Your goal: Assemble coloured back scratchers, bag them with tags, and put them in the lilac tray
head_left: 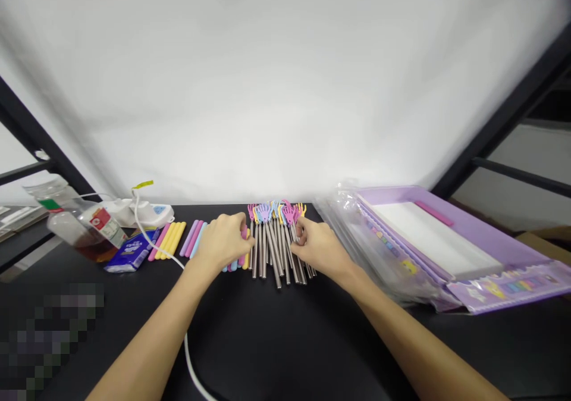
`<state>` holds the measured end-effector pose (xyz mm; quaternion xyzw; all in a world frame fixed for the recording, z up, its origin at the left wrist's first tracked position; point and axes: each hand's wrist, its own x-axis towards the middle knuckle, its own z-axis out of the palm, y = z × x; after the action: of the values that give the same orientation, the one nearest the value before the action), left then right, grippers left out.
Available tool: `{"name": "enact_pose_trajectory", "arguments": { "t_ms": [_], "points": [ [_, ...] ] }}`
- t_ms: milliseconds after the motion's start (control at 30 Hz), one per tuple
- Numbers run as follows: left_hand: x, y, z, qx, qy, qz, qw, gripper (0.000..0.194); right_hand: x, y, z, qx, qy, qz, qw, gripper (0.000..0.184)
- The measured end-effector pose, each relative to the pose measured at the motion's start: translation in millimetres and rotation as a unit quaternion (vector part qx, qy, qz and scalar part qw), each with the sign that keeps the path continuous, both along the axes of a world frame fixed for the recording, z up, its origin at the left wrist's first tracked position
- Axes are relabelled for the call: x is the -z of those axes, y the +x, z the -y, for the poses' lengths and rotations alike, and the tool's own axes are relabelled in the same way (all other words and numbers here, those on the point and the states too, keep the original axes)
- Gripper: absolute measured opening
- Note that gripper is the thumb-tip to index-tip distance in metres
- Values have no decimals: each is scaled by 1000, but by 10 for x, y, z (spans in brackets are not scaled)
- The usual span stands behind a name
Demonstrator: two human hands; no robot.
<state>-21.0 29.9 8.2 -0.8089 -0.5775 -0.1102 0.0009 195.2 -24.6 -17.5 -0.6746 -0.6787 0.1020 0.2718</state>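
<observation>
Several metal back scratchers point(273, 249) with small hand-shaped heads in pink, blue, yellow and purple lie bunched on the black table, heads toward the wall. My right hand point(323, 246) is at the bunch's right side, thumb and forefinger closed around a rod there. Left of the bunch, my left hand point(223, 240) is over a row of coloured handles, its fingers curled down; whatever they grip is hidden. Pink and yellow handle ends point(243, 262) show beneath that hand. Farther left lie purple, pink and blue handles point(191, 238), then yellow and pink handles point(172, 240).
On the right stands an open purple box point(491, 231) with a white insert and a pink strip, beside clear plastic wrapping point(370, 258). A bottle of brown liquid point(84, 228), a blue packet point(132, 251) and a white power strip point(158, 215) are left. A white cable point(190, 359) crosses the table.
</observation>
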Motion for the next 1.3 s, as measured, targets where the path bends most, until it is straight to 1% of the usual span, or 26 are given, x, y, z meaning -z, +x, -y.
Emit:
{"name": "enact_pose_trajectory", "arguments": {
  "t_ms": [67,133,267,367,433,500,567,633,667,733,800,900,1000,1067,1167,1233,1300],
  "points": [
    [37,34,22,5,8,-25,1000,18,15,-8,-5,12,-2,5,1000,16],
    [57,69,44,1,12,-40,999,25,27,-13,-9,33,-5,15,999,16],
    [40,121,82,-6,5,-51,999,34,17,-16,-10,44,-8,25,999,16],
    [32,133,90,-7,5,-49,999,37,-29,-20,-1,43,-11,-8,999,19],
    [35,131,85,-8,15,-33,999,36,-67,-31,7,38,-8,-55,998,20],
    [36,125,77,-4,22,8,1000,33,-97,-48,10,22,-5,-123,992,20],
    [36,119,65,19,24,83,996,30,-111,-62,1,-3,-7,-211,977,21],
    [43,115,48,51,28,170,984,31,-107,-62,-20,-16,-5,-284,959,20],
    [53,114,36,67,27,204,976,33,-99,-53,-32,-17,-3,-296,955,19],
    [86,116,11,90,14,240,967,31,-76,-22,-56,-12,2,-270,963,16],
    [129,123,-7,101,-10,233,967,25,-46,14,-71,-11,-3,-213,977,14],
    [186,135,-5,88,-9,186,978,19,1,33,-66,-15,-13,-154,988,12],
    [219,148,15,62,13,134,989,18,36,1,-41,-15,-8,-129,992,13],
    [221,167,16,56,15,108,993,19,51,-24,-43,-19,5,-117,993,14],
    [161,209,-1,57,13,82,995,19,60,-38,-98,-23,22,-92,995,14],
    [67,193,21,67,20,79,994,18,41,-37,-120,-16,27,-81,996,14],
    [-56,80,129,91,18,96,991,19,-8,-25,-43,-11,27,-105,994,14]
  ]
}}
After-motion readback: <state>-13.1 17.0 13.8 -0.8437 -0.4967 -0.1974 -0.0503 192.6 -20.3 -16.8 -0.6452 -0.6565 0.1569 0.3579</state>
